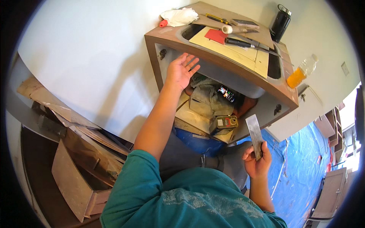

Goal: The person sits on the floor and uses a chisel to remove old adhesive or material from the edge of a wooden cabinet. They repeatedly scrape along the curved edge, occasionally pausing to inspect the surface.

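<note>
My left hand (182, 71) is raised with its fingers apart and nothing in it. It is just in front of the upper left of the open wooden cabinet (154, 60); I cannot tell whether the fingertips touch it. Low on the right, my right hand (258, 163) grips the lower end of a flat, rectangular metal blade (253, 131), which points upward. Inside the cabinet are a crumpled grey cloth (207, 97), a phone with a lit screen (227, 94) and a dark rectangular tin (223, 124). Shadow hides part of the cabinet's interior.
On the cabinet top lie a pale board (251, 62), a red sheet (216, 36), a black-handled tool (238, 42) and a white bag (178, 17). A black flask (280, 23) and a bottle of orange liquid (301, 72) stand right. Wooden panels (72, 178) lean left; blue sheeting (298, 159) covers the floor.
</note>
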Demonstrator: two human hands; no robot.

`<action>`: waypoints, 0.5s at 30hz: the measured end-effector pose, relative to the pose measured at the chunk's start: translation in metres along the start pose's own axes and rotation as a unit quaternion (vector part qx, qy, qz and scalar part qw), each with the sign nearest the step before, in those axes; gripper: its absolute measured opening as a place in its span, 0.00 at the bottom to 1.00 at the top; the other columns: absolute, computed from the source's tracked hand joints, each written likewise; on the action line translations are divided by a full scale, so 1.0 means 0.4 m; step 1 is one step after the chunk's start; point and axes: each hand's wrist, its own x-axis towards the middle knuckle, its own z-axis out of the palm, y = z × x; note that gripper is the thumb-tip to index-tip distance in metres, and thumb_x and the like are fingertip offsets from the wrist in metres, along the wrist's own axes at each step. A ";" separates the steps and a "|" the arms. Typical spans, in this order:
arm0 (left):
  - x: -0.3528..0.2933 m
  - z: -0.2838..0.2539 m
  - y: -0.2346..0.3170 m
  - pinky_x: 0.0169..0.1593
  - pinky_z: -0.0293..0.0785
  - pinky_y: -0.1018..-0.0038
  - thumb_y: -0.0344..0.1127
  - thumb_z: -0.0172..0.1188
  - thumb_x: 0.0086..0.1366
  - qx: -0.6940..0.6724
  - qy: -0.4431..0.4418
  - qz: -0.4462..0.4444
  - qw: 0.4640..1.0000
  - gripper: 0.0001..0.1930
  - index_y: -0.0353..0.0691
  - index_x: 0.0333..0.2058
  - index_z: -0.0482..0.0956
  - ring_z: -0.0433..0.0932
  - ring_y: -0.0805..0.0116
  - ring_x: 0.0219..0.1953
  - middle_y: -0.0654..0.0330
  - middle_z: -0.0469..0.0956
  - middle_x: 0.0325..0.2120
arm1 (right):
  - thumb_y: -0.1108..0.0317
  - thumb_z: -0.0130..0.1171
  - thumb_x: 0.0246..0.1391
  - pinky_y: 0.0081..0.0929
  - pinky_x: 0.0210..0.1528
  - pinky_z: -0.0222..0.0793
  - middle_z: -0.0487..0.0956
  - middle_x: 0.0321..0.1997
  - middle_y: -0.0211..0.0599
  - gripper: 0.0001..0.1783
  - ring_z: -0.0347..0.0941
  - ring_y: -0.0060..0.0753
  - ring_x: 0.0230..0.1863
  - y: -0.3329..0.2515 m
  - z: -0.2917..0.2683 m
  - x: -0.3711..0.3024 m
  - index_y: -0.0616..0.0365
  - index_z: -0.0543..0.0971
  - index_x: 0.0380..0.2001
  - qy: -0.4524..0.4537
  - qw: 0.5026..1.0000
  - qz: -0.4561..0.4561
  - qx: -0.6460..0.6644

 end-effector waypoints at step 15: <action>-0.278 -0.129 -0.272 0.53 0.76 0.64 0.46 0.47 0.77 0.243 -0.132 -0.161 0.948 0.16 0.40 0.39 0.75 0.81 0.62 0.46 0.49 0.82 0.43 | 0.64 0.54 0.68 0.39 0.37 0.78 0.80 0.44 0.51 0.25 0.80 0.45 0.32 0.040 -0.013 -0.045 0.61 0.65 0.63 -0.085 0.996 0.026 0.014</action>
